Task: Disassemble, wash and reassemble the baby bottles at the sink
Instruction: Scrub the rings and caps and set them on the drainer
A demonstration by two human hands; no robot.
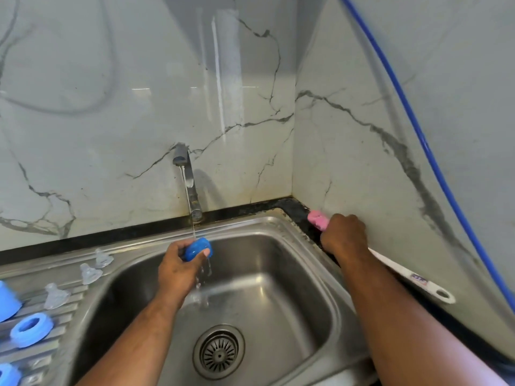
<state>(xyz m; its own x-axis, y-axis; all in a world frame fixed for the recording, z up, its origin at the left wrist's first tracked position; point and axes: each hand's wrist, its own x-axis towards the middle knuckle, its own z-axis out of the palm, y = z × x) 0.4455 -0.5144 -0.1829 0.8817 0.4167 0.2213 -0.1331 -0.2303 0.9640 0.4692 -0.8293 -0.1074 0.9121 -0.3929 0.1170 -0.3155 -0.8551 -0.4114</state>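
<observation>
Two hands: left hand (pixel 181 264) pinches a blue bottle collar (pixel 196 247) under the tap (pixel 190 185) stream at centre; right hand (pixel 344 236) curls round a pink-headed bottle brush (pixel 317 219) at 3 o'clock, handle label (pixel 418 280) too blurred to read.

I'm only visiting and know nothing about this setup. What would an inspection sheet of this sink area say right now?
Surface: steel sink with a drainboard on its left; tap running.
Job's things: blue ring under the stream; three clear teats, a second ring and a blue cap on the drainboard; bottle brush on the right ledge.
Clutter: nothing seen.
Hands: left hand grips the blue ring; right hand grips the bottle brush near its pink head.
Cables: blue hose runs down the right wall.
Surroundings: marble-patterned walls, grimy at the corner.
</observation>
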